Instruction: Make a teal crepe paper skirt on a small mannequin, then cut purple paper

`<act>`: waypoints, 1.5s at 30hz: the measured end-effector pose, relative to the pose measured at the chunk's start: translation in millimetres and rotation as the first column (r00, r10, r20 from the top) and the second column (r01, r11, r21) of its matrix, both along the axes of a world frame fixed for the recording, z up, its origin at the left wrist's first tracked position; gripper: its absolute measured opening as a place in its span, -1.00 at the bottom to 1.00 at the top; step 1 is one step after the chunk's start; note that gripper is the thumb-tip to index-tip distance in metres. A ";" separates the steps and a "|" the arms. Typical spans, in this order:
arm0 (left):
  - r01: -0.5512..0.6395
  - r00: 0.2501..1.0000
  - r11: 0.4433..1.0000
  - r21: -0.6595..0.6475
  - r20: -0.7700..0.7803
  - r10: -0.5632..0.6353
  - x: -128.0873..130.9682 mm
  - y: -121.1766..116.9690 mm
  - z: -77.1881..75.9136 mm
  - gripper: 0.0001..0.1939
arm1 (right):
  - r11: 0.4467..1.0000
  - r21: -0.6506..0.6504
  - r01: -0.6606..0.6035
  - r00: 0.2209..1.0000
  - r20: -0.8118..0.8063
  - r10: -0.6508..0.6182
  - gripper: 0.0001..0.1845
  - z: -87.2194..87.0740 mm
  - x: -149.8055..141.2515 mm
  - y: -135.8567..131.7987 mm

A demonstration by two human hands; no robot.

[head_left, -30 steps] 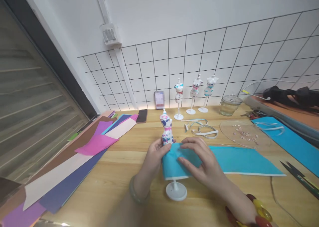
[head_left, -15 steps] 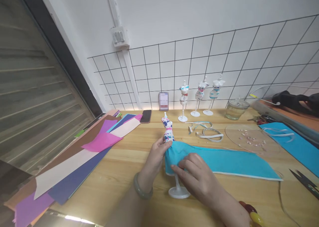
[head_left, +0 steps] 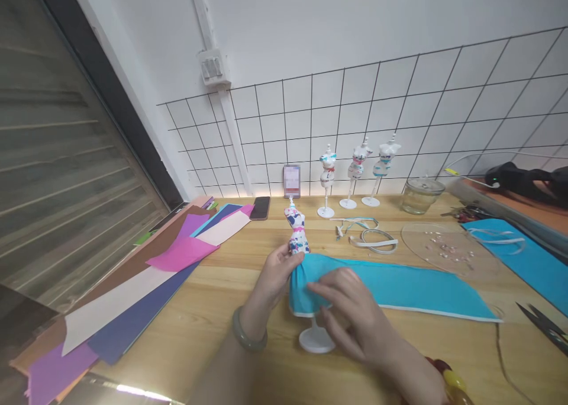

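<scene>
A small mannequin (head_left: pixel 299 232) with a white, pink and blue patterned torso leans slightly on its white round base (head_left: pixel 316 341). My left hand (head_left: pixel 276 275) is closed around its waist, the thumb pressing the gathered edge of a blue fabric strip (head_left: pixel 417 286) against it. Soft folds of that strip hang round the mannequin's lower part, and the rest lies out to the right, with a white lower edge. My right hand (head_left: pixel 350 313) is in front of the folds, fingers apart, the index fingertip at the cloth; whether it touches is unclear.
Three similar mannequins (head_left: pixel 327 171) stand behind. To the right are white ribbon (head_left: pixel 377 242), a clear plate (head_left: pixel 444 269) with small beads, a glass of liquid (head_left: pixel 421 196) and black scissors (head_left: pixel 544 325). Coloured fabric sheets (head_left: pixel 181 254) and a phone (head_left: pixel 260 208) lie left.
The mannequin's top has tipped a little to the left, my left hand moving with it. My right hand's fingers have spread, and the blue folds hang more evenly.
</scene>
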State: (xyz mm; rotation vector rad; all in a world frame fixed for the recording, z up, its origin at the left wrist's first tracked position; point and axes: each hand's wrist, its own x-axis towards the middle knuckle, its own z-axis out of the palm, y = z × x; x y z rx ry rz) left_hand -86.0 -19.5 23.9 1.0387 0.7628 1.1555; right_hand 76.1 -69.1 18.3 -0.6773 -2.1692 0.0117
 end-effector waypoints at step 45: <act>0.215 0.977 0.952 0.218 -0.032 -0.213 9.8 -15.3 3.5 -0.42 | 0.832 -0.547 0.089 0.932 -0.248 -0.263 -0.82 11.2 13.2 11.9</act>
